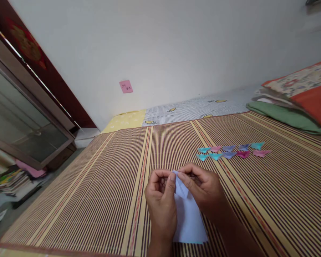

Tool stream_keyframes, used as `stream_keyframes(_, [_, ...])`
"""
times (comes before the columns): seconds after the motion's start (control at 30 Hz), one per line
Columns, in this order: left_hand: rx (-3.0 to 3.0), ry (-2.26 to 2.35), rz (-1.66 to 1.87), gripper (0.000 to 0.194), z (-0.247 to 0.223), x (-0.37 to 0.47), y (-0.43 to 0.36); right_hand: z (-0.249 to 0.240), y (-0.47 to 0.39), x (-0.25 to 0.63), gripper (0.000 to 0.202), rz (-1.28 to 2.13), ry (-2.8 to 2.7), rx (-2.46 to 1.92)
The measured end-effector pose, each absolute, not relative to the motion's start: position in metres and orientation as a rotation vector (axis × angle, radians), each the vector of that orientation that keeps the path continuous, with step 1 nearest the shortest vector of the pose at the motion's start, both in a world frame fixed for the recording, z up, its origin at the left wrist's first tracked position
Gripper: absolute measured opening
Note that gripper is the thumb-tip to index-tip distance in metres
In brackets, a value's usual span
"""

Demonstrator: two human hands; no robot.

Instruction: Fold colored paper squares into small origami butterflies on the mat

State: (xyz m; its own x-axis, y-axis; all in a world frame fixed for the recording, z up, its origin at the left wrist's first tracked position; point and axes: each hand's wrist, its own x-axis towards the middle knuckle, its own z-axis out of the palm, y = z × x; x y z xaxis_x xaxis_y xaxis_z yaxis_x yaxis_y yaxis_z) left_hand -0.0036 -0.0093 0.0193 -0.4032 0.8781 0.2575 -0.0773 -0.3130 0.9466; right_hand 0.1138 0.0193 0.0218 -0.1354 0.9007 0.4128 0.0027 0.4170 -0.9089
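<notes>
A small folded piece of pale lilac paper (182,188) is pinched at its top between my two hands. My left hand (163,201) is closed on its left side, thumb against forefinger. From the right, my right hand (203,187) grips the upper edge with thumb and forefinger. Below the folded piece, a larger pale sheet or stack of paper (189,223) lies on the striped mat (109,185). Further off to the right, two rows of small folded paper shapes (228,155) in turquoise, pink, purple and magenta rest on the mat.
Folded bedding (289,117) in green, orange and floral cloth is piled at the right. Patterned cloth (176,112) borders the mat along the white wall, which bears a pink note (126,86). A glass-panelled door (24,110) and stacked books (12,182) are at the left.
</notes>
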Motion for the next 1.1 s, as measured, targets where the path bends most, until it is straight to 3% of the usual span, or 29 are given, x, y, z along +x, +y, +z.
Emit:
stream_keyframes(0.67, [1.104,1.216,1.701,0.015,0.018,-0.012,-0.005,0.021,0.019,0.114,0.021,1.038,-1.495,-0.869])
stream_keyframes(0.97, [1.024,1.225,1.705,0.021,0.007,-0.021,-0.001,0.016,0.025,0.112,0.030,1.261,-1.600,-0.840])
stream_keyframes(1.1, [1.032,1.275,1.717,0.024,0.010,-0.021,-0.002,0.010,0.026,0.113,0.022,1.387,-1.568,-0.836])
